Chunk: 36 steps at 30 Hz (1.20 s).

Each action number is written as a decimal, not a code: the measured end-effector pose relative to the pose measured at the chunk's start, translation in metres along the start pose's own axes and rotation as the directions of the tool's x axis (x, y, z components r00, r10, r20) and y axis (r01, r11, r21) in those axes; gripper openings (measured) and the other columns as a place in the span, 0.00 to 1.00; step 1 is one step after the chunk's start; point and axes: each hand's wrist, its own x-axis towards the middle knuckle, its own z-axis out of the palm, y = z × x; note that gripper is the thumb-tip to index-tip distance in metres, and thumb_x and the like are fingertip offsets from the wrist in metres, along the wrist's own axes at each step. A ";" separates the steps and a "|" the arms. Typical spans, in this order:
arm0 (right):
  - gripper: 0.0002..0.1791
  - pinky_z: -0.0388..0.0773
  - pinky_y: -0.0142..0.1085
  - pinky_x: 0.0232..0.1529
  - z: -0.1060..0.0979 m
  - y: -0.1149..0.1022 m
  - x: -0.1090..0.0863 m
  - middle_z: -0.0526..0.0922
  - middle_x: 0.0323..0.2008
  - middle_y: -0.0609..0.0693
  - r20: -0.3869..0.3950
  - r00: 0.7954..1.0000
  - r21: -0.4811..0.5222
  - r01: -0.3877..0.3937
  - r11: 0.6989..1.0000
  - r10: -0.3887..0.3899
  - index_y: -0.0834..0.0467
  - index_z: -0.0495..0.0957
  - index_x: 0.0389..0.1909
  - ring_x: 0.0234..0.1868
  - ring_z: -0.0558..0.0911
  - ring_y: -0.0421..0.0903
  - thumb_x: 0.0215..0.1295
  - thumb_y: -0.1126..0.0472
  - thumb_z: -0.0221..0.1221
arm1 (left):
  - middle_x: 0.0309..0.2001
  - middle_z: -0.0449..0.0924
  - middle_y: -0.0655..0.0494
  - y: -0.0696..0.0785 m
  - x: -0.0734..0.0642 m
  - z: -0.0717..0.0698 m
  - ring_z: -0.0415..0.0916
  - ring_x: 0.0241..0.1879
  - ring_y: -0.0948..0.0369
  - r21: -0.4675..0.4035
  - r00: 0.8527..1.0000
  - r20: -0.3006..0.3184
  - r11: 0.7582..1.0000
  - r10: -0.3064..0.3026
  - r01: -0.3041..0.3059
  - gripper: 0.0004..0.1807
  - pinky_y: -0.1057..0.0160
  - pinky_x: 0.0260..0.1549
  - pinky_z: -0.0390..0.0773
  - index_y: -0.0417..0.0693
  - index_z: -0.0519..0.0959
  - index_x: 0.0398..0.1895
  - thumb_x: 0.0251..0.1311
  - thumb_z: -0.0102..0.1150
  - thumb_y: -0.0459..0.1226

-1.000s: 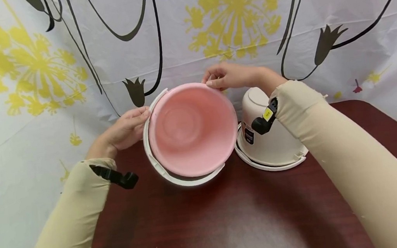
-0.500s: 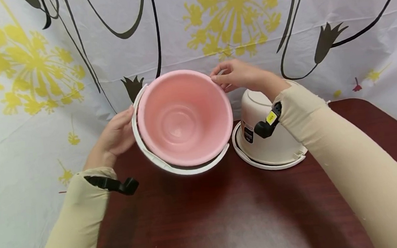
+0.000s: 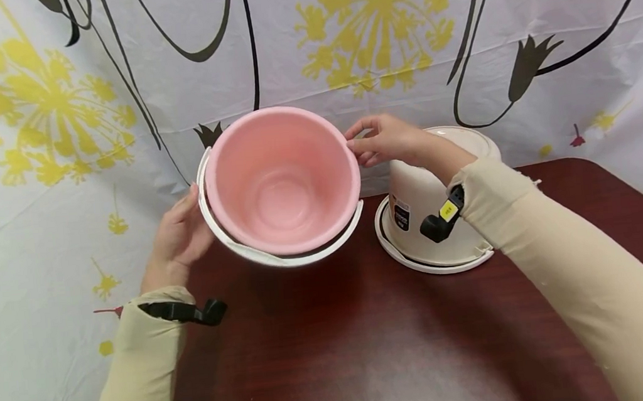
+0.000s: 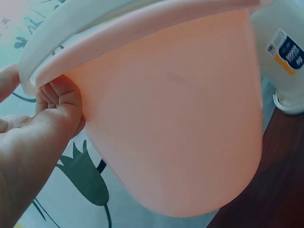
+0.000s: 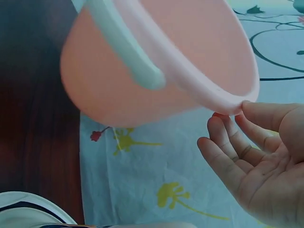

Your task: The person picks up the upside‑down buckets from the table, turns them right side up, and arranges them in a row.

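Floral cloth point(image 3: 288, 64), left hand point(image 3: 179, 237), right hand point(image 3: 383, 140), pinching pink bucket point(image 3: 283, 188)

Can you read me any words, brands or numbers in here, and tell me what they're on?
No text here can be read for certain.
Dark label on the white bucket: pale lettering, too blurred to read.
Yellow tag at the right wrist: marks too small to read.
Pink bucket: no writing visible.

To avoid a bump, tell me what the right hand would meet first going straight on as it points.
Most likely the pink bucket: the right hand pinches at its rim, though depth beyond there is unclear.
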 end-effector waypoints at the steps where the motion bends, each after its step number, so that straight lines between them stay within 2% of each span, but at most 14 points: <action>1: 0.16 0.78 0.33 0.31 0.001 0.001 -0.001 0.78 0.26 0.53 -0.001 1.000 -0.001 0.003 1.000 -0.003 0.69 0.66 0.52 0.25 0.78 0.42 0.66 0.65 0.51 | 0.49 0.74 0.43 -0.002 -0.001 -0.001 0.71 0.50 0.52 -0.019 1.000 -0.011 1.000 0.009 -0.009 0.22 0.58 0.51 0.69 0.33 0.71 0.53 0.72 0.27 0.36; 5: 0.17 0.79 0.33 0.32 0.002 0.005 -0.002 0.77 0.27 0.53 -0.016 1.000 -0.004 0.005 1.000 -0.005 0.69 0.66 0.53 0.25 0.79 0.42 0.66 0.66 0.51 | 0.52 0.72 0.46 -0.008 -0.002 -0.003 0.67 0.53 0.54 -0.064 0.998 -0.061 0.998 0.020 -0.024 0.20 0.59 0.57 0.60 0.37 0.71 0.54 0.71 0.30 0.36; 7: 0.18 0.79 0.33 0.32 0.003 0.006 -0.003 0.78 0.28 0.52 -0.028 1.000 -0.009 0.005 1.000 -0.005 0.69 0.66 0.54 0.25 0.79 0.41 0.66 0.66 0.51 | 0.54 0.70 0.49 -0.010 -0.002 -0.005 0.64 0.57 0.56 -0.080 0.996 -0.088 0.997 -0.003 -0.004 0.19 0.61 0.61 0.52 0.39 0.70 0.56 0.71 0.32 0.37; 11: 0.19 0.79 0.32 0.34 0.003 0.006 -0.002 0.79 0.27 0.50 -0.047 0.999 -0.037 0.010 0.999 -0.012 0.70 0.68 0.55 0.25 0.80 0.40 0.65 0.66 0.53 | 0.58 0.67 0.52 -0.010 -0.002 -0.009 0.47 0.66 0.61 -0.156 0.990 -0.118 0.986 -0.074 0.055 0.20 0.63 0.65 0.33 0.45 0.67 0.61 0.71 0.33 0.40; 14: 0.20 0.78 0.32 0.34 0.004 0.006 -0.001 0.80 0.27 0.48 -0.061 0.998 -0.057 0.013 0.998 -0.016 0.70 0.69 0.55 0.26 0.80 0.39 0.64 0.67 0.53 | 0.58 0.67 0.53 -0.008 -0.002 -0.011 0.42 0.68 0.63 -0.189 0.985 -0.131 0.978 -0.113 0.088 0.20 0.64 0.64 0.29 0.47 0.66 0.62 0.71 0.34 0.40; 17: 0.19 0.78 0.32 0.35 0.005 0.007 0.001 0.81 0.27 0.47 -0.077 0.997 -0.061 0.009 0.998 -0.014 0.71 0.70 0.54 0.26 0.80 0.39 0.63 0.67 0.54 | 0.55 0.70 0.52 -0.007 -0.002 -0.014 0.53 0.64 0.61 -0.193 0.980 -0.142 0.975 -0.143 0.114 0.20 0.64 0.65 0.36 0.44 0.68 0.59 0.71 0.34 0.41; 19: 0.19 0.79 0.33 0.36 0.006 0.008 0.003 0.81 0.28 0.48 -0.084 0.996 -0.053 0.008 0.999 -0.012 0.71 0.70 0.54 0.26 0.80 0.39 0.63 0.67 0.54 | 0.52 0.72 0.51 -0.006 -0.002 -0.016 0.62 0.59 0.59 -0.200 0.977 -0.141 0.971 -0.159 0.130 0.19 0.63 0.64 0.47 0.42 0.69 0.56 0.71 0.34 0.41; 22: 0.19 0.79 0.33 0.35 0.007 0.011 0.006 0.81 0.28 0.48 -0.101 0.995 -0.043 0.003 0.999 -0.008 0.72 0.71 0.53 0.26 0.80 0.39 0.63 0.67 0.55 | 0.48 0.74 0.50 -0.006 -0.002 -0.019 0.70 0.51 0.57 -0.217 0.974 -0.139 0.966 -0.177 0.145 0.20 0.61 0.55 0.64 0.41 0.71 0.53 0.71 0.32 0.42; 24: 0.19 0.79 0.32 0.34 0.008 0.014 0.008 0.81 0.27 0.48 -0.113 0.994 -0.039 0.003 0.999 -0.007 0.72 0.71 0.52 0.25 0.80 0.39 0.62 0.67 0.55 | 0.46 0.75 0.50 -0.006 -0.002 -0.021 0.73 0.47 0.57 -0.233 0.972 -0.139 0.961 -0.188 0.153 0.21 0.60 0.49 0.70 0.40 0.72 0.52 0.71 0.31 0.43; 30: 0.18 0.78 0.30 0.32 0.013 0.018 0.013 0.80 0.27 0.48 -0.150 0.989 -0.022 -0.009 1.000 0.006 0.72 0.72 0.51 0.24 0.79 0.38 0.62 0.67 0.56 | 0.44 0.76 0.49 -0.009 -0.003 -0.025 0.75 0.43 0.57 -0.234 0.965 -0.166 0.959 -0.202 0.161 0.22 0.61 0.44 0.74 0.39 0.74 0.49 0.71 0.30 0.43; 36: 0.18 0.78 0.31 0.34 0.015 0.019 0.016 0.79 0.29 0.48 -0.174 0.985 -0.025 -0.025 0.999 0.020 0.71 0.72 0.52 0.24 0.79 0.38 0.63 0.66 0.55 | 0.43 0.77 0.49 -0.013 -0.004 -0.028 0.76 0.41 0.57 -0.267 0.957 -0.202 0.952 -0.207 0.149 0.21 0.60 0.41 0.76 0.39 0.74 0.48 0.70 0.35 0.43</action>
